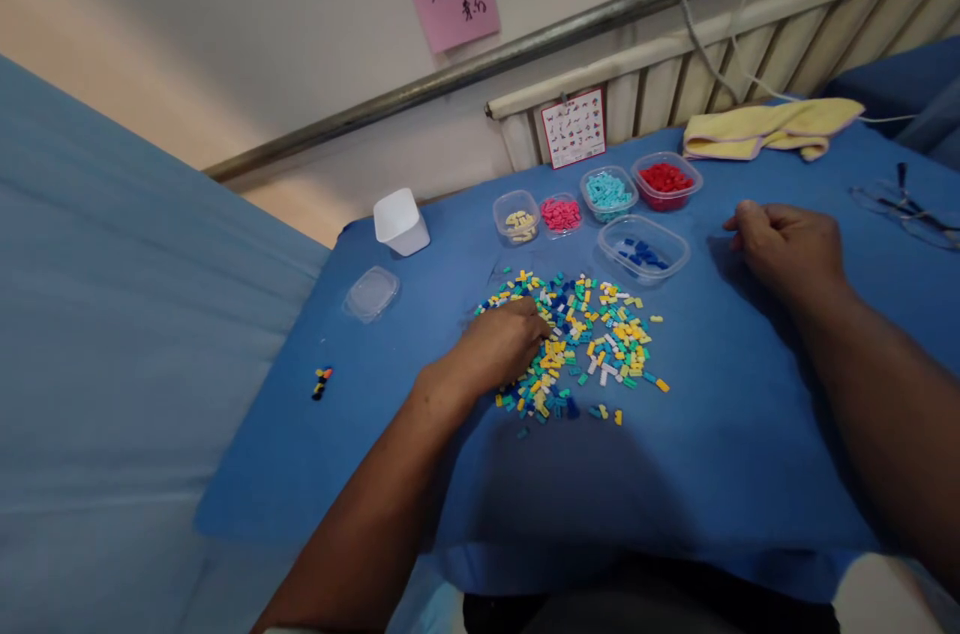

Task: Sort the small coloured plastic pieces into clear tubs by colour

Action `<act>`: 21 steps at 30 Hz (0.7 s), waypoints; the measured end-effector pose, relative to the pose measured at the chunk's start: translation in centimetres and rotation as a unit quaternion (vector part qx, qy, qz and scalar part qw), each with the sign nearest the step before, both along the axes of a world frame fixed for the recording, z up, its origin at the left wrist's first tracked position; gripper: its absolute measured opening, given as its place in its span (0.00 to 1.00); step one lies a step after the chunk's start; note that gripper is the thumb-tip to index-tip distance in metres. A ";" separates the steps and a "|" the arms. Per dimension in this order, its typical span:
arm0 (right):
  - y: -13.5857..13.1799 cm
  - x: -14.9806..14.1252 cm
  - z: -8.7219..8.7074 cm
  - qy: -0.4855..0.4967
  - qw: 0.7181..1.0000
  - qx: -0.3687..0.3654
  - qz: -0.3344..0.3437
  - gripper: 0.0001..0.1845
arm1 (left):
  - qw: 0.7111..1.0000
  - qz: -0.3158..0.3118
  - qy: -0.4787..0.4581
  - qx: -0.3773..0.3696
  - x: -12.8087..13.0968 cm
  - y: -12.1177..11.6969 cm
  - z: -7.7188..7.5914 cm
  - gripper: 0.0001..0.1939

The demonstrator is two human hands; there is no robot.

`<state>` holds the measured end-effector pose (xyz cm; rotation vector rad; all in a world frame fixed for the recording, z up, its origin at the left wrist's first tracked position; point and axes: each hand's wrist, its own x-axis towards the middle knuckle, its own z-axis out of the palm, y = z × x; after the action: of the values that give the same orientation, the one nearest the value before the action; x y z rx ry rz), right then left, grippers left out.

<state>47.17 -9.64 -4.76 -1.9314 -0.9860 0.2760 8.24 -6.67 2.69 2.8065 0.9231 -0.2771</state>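
Observation:
My left hand (pixel 504 342) is at the left side of a spread of small toy building bricks (pixel 621 339) in yellow, green, white, teal and dark blue. Its fingers are curled down among the bricks, and their tips are hidden, so what they pinch does not show. My right hand (pixel 789 249) is closed in a loose fist at the right, beside a clear tub (pixel 675 259) with a few dark blue bricks in it. The inside of that fist is out of sight.
Behind the pile stand clear tubs of cream bricks (pixel 517 222), pink bricks (pixel 561 214), light blue bricks (pixel 608 192) and red bricks (pixel 664 180). A white container (pixel 401 222), a clear lid (pixel 372 293) and a small brick figure (pixel 322 383) lie left; a yellow cloth (pixel 757 129) and glasses (pixel 911 209) right.

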 end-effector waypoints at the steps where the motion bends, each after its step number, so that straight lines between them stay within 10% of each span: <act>1: 0.0 0.1 0.0 -0.003 1.000 0.000 0.001 0.19 | 1.000 0.008 0.009 -0.006 0.0 0.0 0.1 0.14; 21: 0.3 0.0 0.3 0.003 1.000 -0.005 0.024 0.19 | 0.989 0.061 -0.132 -0.034 1.6 1.6 1.7 0.12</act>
<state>47.15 -9.38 -4.51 -1.9163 -1.0306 0.3135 9.88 -5.08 4.36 2.6270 0.9961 0.0766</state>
